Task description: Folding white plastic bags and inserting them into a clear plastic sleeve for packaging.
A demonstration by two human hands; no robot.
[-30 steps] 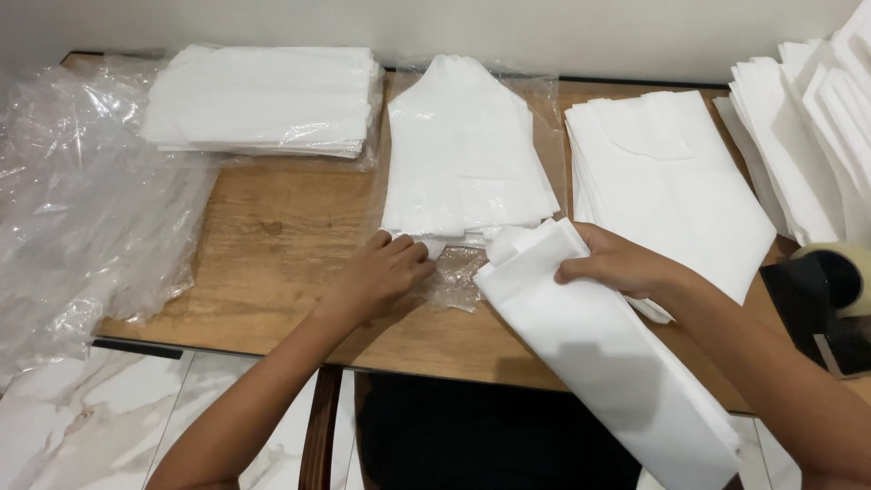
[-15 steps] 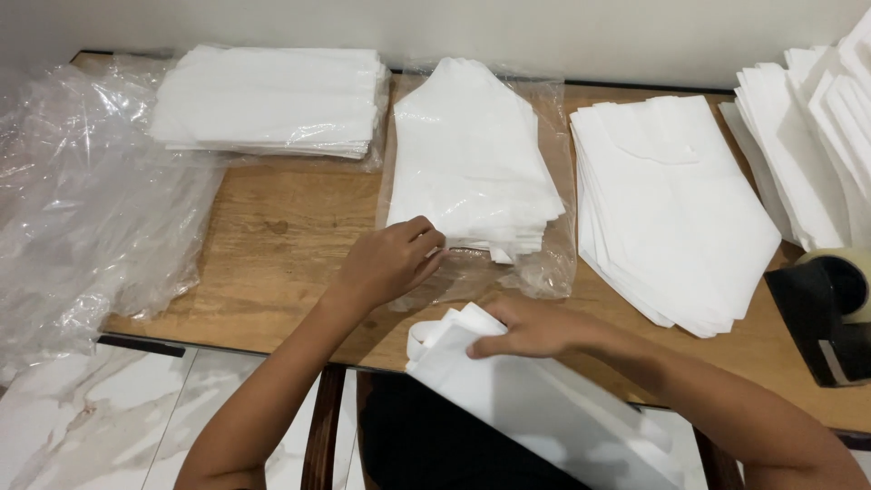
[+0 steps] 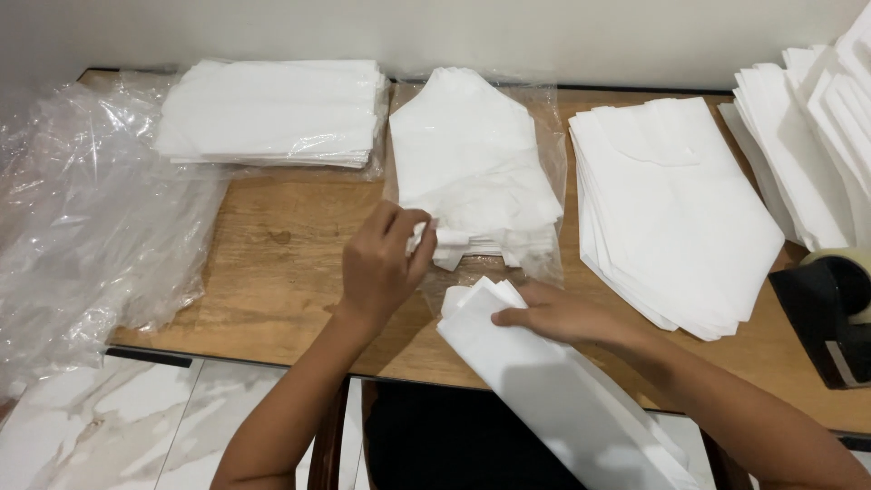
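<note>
My left hand [image 3: 381,263] pinches the near edge of a stack of white bags [image 3: 467,159] that lies on a clear plastic sheet [image 3: 544,118] in the middle of the wooden table [image 3: 272,245]. My right hand [image 3: 562,313] rests flat on a long folded bundle of white bags [image 3: 544,390], holding it against the table's front edge. The bundle hangs off the table toward me.
A flat pile of white bags [image 3: 272,113] lies at the back left. Crumpled clear plastic [image 3: 82,209] covers the left end. Another white stack [image 3: 671,209] sits right of centre, more bags [image 3: 817,136] at far right. A black tape dispenser [image 3: 830,308] stands at the right edge.
My right hand has drawn the folded bundle back toward me and down off the middle stack. My left hand has shifted up to the stack's near edge and pinched it.
</note>
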